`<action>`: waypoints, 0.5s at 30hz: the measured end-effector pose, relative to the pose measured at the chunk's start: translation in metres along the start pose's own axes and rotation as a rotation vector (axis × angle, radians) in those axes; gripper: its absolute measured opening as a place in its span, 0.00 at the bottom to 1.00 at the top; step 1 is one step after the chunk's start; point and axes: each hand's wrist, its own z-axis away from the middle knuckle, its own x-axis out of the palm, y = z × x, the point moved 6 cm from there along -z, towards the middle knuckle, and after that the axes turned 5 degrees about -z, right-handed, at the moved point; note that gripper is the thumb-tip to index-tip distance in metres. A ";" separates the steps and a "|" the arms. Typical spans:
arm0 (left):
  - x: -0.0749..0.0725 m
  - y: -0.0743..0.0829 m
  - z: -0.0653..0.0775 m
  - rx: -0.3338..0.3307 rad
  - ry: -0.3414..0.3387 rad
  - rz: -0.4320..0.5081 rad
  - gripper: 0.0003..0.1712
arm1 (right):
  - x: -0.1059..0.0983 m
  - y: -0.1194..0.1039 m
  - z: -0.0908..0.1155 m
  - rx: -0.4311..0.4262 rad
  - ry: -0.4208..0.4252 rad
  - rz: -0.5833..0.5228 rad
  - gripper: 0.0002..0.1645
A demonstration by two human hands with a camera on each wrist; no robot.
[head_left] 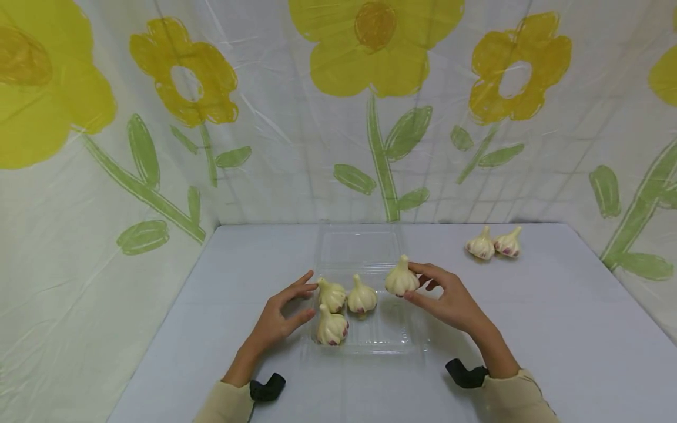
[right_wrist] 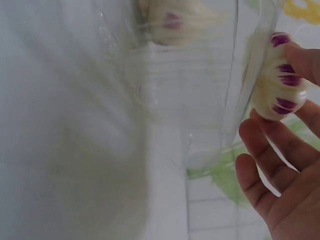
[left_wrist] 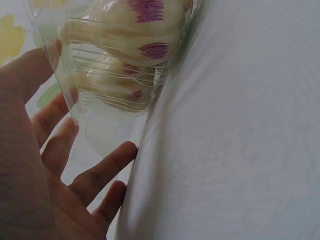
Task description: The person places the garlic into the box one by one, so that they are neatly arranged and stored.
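Observation:
A clear plastic clamshell box [head_left: 383,335] stands on the table with its lid [head_left: 359,248] laid back. Inside, at the left, are garlic bulbs: a back one [head_left: 331,295], a front one [head_left: 332,326] and a middle one [head_left: 362,296]. My right hand [head_left: 446,296] pinches another garlic bulb [head_left: 402,277] between thumb and fingers, over the box's right part. In the right wrist view this bulb [right_wrist: 281,80] shows purple streaks near the box wall. My left hand [head_left: 282,311], fingers loosely spread, rests its fingertips at the box's left rim [left_wrist: 62,80].
Two more garlic bulbs, one on the left [head_left: 480,244] and one on the right [head_left: 508,242], sit together at the table's back right. A flower-printed sheet [head_left: 285,147] hangs behind the white table [head_left: 211,329]. Black curved pieces [head_left: 268,388] are worn at both wrists.

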 end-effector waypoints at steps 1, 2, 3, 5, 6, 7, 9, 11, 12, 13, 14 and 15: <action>0.000 0.000 0.000 -0.002 0.001 0.001 0.28 | 0.002 -0.001 0.000 0.000 -0.006 -0.003 0.32; 0.000 -0.001 0.000 -0.002 0.001 0.001 0.28 | 0.003 -0.002 0.000 -0.001 -0.012 -0.002 0.32; 0.000 -0.001 0.000 -0.004 0.000 0.001 0.28 | 0.005 -0.003 0.001 -0.003 -0.018 -0.002 0.32; 0.001 -0.001 -0.001 -0.005 -0.002 0.005 0.28 | 0.008 -0.005 0.001 -0.012 -0.031 -0.011 0.32; 0.001 -0.001 -0.001 -0.005 -0.002 0.005 0.28 | 0.010 -0.006 0.002 -0.019 -0.039 -0.012 0.33; 0.001 -0.001 -0.001 -0.007 -0.002 0.006 0.28 | 0.012 -0.007 0.002 -0.028 -0.046 -0.011 0.33; 0.001 -0.001 -0.001 -0.010 -0.004 0.005 0.28 | 0.016 -0.009 0.003 -0.047 -0.057 0.001 0.33; 0.001 0.000 0.000 -0.016 -0.005 0.005 0.28 | 0.020 -0.012 0.004 -0.069 -0.065 0.013 0.33; 0.001 0.000 -0.001 -0.018 -0.005 0.004 0.28 | 0.022 -0.014 0.004 -0.080 -0.067 0.018 0.33; 0.001 0.000 -0.001 -0.020 -0.006 0.004 0.28 | 0.024 -0.016 0.003 -0.091 -0.070 0.020 0.33; 0.001 0.001 -0.001 -0.021 -0.007 0.003 0.28 | 0.025 -0.018 0.003 -0.101 -0.072 0.026 0.33; 0.000 0.001 -0.001 -0.023 -0.007 0.004 0.28 | 0.027 -0.019 0.003 -0.107 -0.076 0.027 0.33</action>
